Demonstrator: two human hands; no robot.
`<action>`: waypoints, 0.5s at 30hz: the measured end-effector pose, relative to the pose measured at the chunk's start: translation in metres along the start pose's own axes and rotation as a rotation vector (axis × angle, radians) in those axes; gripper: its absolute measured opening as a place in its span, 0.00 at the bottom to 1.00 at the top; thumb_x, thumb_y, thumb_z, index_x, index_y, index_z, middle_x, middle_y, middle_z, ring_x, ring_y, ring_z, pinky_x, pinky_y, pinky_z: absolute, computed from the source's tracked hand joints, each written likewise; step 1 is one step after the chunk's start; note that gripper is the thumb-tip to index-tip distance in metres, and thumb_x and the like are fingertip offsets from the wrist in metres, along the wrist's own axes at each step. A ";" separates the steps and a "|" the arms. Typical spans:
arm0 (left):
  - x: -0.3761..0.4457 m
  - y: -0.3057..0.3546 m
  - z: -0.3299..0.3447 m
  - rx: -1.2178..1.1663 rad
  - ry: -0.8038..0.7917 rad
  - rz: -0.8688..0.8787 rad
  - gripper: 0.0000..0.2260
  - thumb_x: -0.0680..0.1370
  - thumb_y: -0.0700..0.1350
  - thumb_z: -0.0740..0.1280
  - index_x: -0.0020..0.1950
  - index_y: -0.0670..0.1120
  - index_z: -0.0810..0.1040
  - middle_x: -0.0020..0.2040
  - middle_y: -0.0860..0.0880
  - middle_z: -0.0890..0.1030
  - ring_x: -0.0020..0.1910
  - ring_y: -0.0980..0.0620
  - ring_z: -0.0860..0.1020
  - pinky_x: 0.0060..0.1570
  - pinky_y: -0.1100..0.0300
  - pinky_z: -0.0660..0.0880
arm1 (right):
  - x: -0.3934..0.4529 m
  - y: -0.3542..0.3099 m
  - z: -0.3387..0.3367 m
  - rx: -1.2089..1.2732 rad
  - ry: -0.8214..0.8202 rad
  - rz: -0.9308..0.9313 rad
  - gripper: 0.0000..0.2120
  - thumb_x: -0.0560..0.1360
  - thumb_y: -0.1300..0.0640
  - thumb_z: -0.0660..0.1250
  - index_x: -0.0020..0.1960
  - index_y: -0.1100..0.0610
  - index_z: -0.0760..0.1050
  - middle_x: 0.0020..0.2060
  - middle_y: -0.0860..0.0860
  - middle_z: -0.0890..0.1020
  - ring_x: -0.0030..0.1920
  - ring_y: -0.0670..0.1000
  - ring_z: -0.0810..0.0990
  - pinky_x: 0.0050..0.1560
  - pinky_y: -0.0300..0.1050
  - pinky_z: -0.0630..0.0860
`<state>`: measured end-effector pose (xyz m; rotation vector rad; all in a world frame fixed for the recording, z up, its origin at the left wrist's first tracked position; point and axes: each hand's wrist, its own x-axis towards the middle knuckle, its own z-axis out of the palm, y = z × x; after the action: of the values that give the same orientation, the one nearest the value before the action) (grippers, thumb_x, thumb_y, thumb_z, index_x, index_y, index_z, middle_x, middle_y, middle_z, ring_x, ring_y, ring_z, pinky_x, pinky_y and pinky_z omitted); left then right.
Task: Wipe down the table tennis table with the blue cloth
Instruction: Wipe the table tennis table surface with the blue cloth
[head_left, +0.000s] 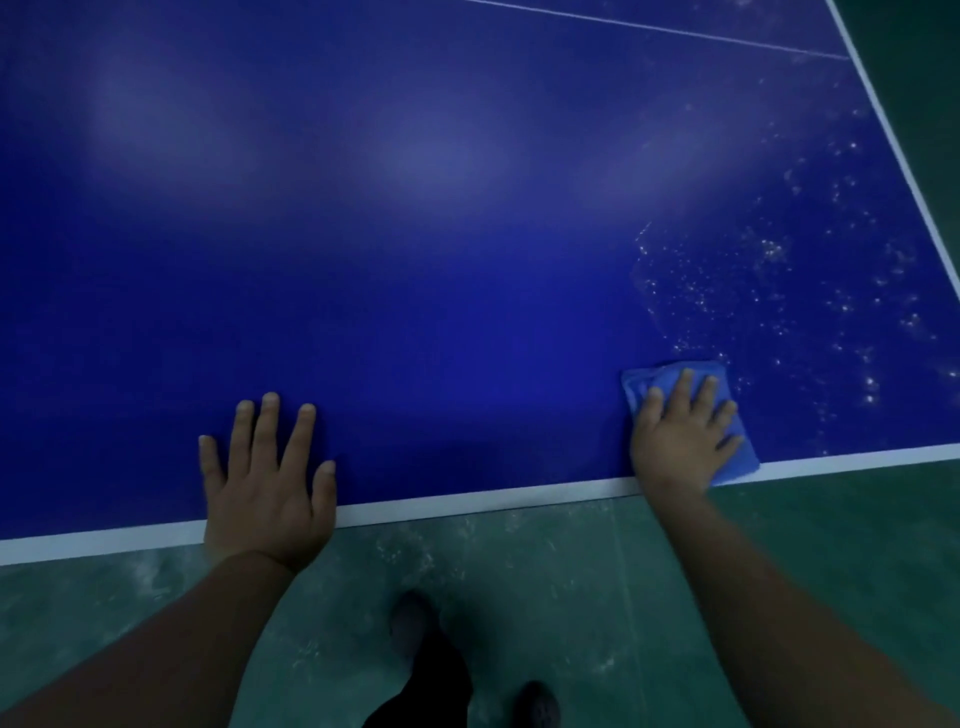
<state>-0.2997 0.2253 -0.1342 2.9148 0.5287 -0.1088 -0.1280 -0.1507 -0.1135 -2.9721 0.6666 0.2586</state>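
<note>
The right hand (680, 436) lies flat with fingers spread and straight, pressing the folded blue cloth (735, 457) onto the table tennis table (415, 260) at its near edge, close to the right corner; the cloth's lower corner reaches the white border line (467, 503). The left hand (267, 478) rests palm-down with fingers splayed on the bare blue surface, well apart from the cloth, its heel over the border line; pale specks (769, 291) dot the surface beyond the cloth; green floor (571, 597) and dark shoes (537, 701) show below.
</note>
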 end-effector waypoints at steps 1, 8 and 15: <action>0.000 0.000 0.000 0.001 -0.001 -0.003 0.30 0.81 0.60 0.46 0.81 0.48 0.60 0.81 0.42 0.56 0.81 0.42 0.49 0.77 0.37 0.42 | -0.014 -0.020 0.006 0.005 0.002 -0.029 0.29 0.83 0.39 0.44 0.82 0.47 0.49 0.82 0.50 0.49 0.81 0.60 0.46 0.77 0.66 0.45; -0.003 -0.001 0.000 0.004 0.012 0.001 0.31 0.81 0.60 0.47 0.81 0.47 0.61 0.81 0.41 0.57 0.81 0.42 0.50 0.77 0.36 0.44 | -0.088 -0.041 0.026 -0.126 -0.076 -1.070 0.27 0.81 0.38 0.51 0.78 0.46 0.62 0.79 0.50 0.62 0.79 0.59 0.56 0.76 0.67 0.54; -0.001 0.000 0.001 0.004 0.014 0.008 0.32 0.81 0.61 0.45 0.81 0.48 0.59 0.81 0.41 0.56 0.81 0.43 0.48 0.77 0.39 0.41 | 0.036 0.035 -0.010 0.013 -0.026 -0.078 0.30 0.83 0.37 0.43 0.82 0.46 0.48 0.82 0.49 0.48 0.81 0.58 0.45 0.77 0.66 0.45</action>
<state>-0.3006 0.2244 -0.1352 2.9231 0.5196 -0.0887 -0.1097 -0.1986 -0.1120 -2.9684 0.5459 0.2858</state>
